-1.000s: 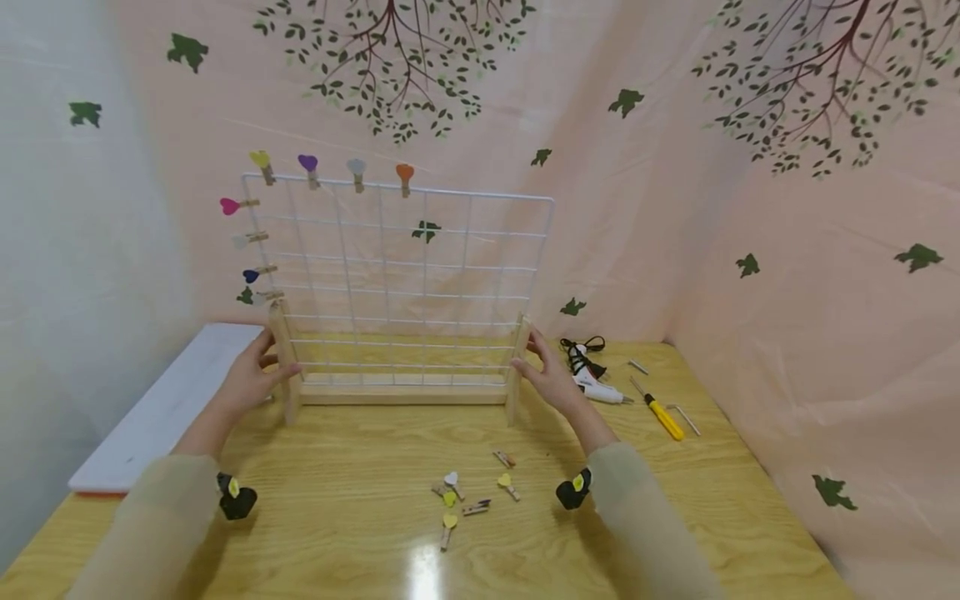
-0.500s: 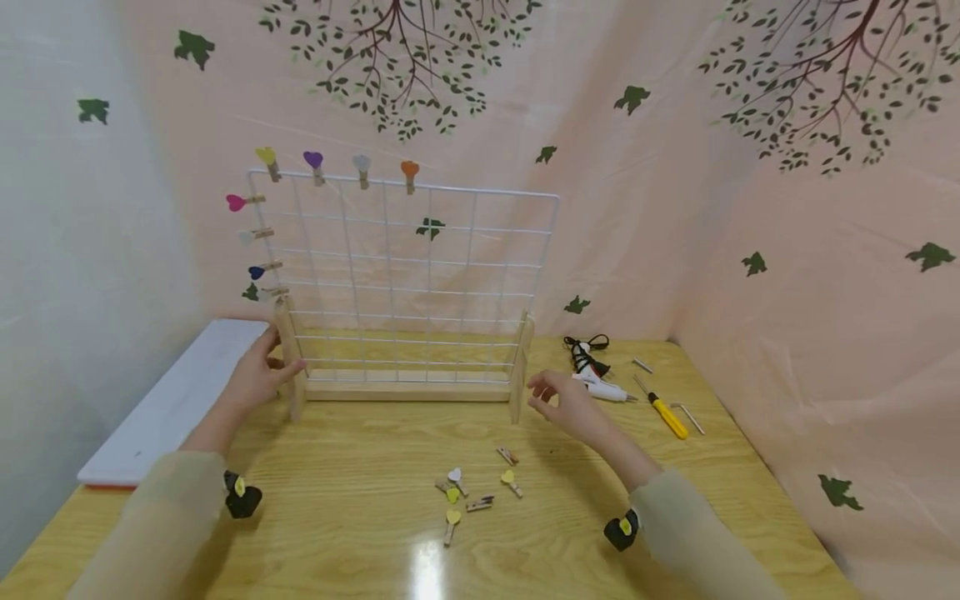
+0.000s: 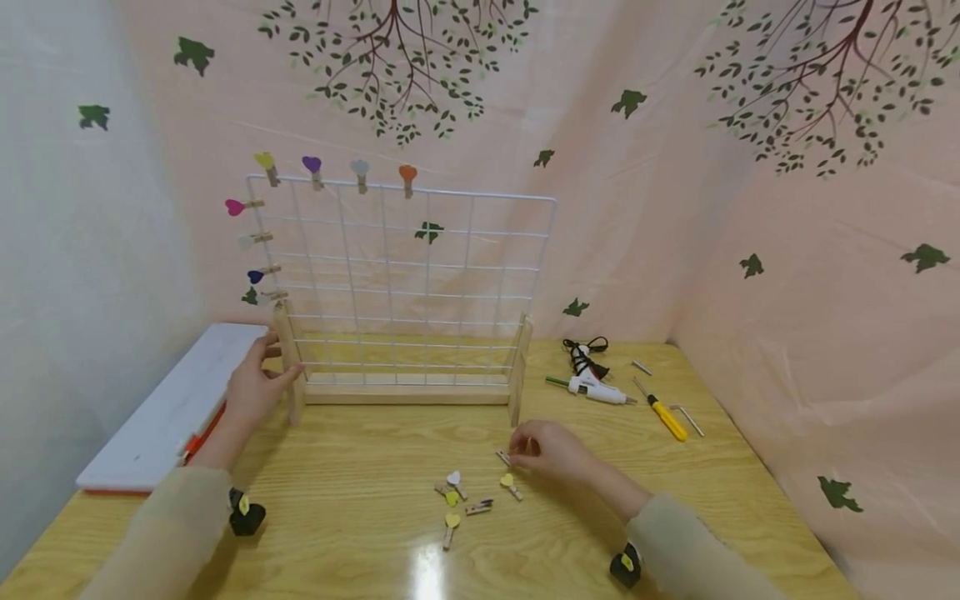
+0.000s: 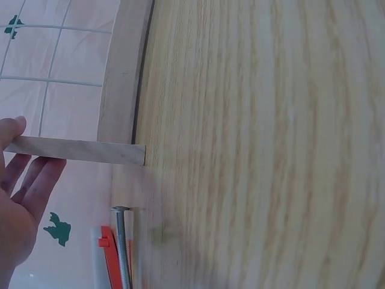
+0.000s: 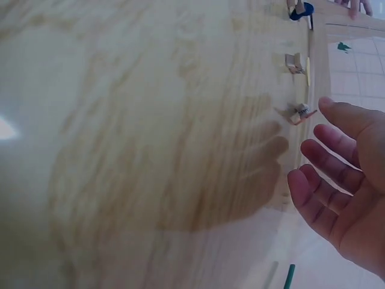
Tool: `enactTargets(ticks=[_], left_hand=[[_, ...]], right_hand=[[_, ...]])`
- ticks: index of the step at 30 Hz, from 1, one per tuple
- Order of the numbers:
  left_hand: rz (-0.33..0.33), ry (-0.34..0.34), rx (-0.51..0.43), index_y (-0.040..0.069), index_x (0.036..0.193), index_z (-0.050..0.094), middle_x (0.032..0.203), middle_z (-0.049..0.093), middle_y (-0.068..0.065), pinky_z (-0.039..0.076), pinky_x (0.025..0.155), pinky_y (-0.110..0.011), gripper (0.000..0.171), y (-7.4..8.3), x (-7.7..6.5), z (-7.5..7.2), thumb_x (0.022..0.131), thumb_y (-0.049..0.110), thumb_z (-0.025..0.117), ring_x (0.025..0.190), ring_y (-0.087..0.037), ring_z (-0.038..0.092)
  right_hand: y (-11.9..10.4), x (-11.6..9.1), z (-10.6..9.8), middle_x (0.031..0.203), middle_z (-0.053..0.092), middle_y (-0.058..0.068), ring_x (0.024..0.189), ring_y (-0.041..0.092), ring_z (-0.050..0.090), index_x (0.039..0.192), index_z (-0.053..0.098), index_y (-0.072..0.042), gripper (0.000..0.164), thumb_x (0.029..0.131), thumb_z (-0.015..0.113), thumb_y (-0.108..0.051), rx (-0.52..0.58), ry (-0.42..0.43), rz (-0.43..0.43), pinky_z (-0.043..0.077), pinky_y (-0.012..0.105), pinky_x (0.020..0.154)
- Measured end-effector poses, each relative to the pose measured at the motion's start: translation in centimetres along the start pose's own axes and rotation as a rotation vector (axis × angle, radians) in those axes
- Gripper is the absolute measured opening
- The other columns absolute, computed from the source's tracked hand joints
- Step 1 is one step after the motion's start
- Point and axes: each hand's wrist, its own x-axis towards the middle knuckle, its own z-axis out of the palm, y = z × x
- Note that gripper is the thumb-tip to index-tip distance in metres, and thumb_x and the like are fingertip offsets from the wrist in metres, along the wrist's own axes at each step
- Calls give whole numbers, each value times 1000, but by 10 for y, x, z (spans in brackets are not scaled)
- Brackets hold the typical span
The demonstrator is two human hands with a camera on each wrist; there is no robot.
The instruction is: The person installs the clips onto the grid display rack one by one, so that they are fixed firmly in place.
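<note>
A white wire grid (image 3: 480,195) stands upright in a wooden stand, with several heart clothespins clipped along its top and left edges. My left hand (image 3: 255,387) grips the stand's left post (image 4: 90,150), thumb on one face and fingers on the other. My right hand (image 3: 558,452) is low over the table beside a small clothespin (image 5: 301,113). In the right wrist view its fingers are loosely bent and apart, the thumb tip close to that clothespin, nothing between them. More heart clothespins lie nearby, among them a yellow one (image 3: 507,481) and a white one (image 3: 453,478).
At the right lie a white glue gun (image 3: 603,392), a yellow screwdriver (image 3: 667,418), a hex key (image 3: 688,420) and a short metal rod (image 3: 642,367). A white board (image 3: 165,417) lies at the left. Near the left post are a bolt (image 4: 122,247) and a red-handled tool (image 4: 110,256).
My right hand has let go of the stand's right post and come down toward me to the loose clothespins. The left hand stays on its post.
</note>
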Motion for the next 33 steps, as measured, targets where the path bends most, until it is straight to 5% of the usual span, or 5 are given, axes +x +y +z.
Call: enactTargets(ticks=[11,17,24,33], left_hand=[[8,40,24,4,131,36,111,54,-26,48,63,-44,58,-1,0,3,84,27,61,74,-34,58],[-4,38,27,4,131,36,110,54,-25,48,64,-45,58,1,0,2,84,26,61,74,-34,58],[14,61,33,3,129,37,108,56,-26,48,64,-47,57,4,1,1,83,24,63,71,-35,59],[21,73,42,4,129,39,107,57,-26,48,62,-45,57,2,4,2,82,23,64,69,-34,60]], right_hand=[[0,4,8,73,54,-8,64,4,47,77,62,-18,5,79,66,-21,-19,4,-19,40,18,55],[-1,7,-2,72,58,-9,62,4,53,81,59,-17,8,80,66,-20,126,-37,59,46,20,53],[-26,19,-46,79,64,5,65,23,62,93,63,-8,18,80,66,-19,376,-2,109,52,35,54],[-84,45,-134,98,63,9,74,23,64,105,65,-6,23,85,59,-15,382,118,-12,53,28,63]])
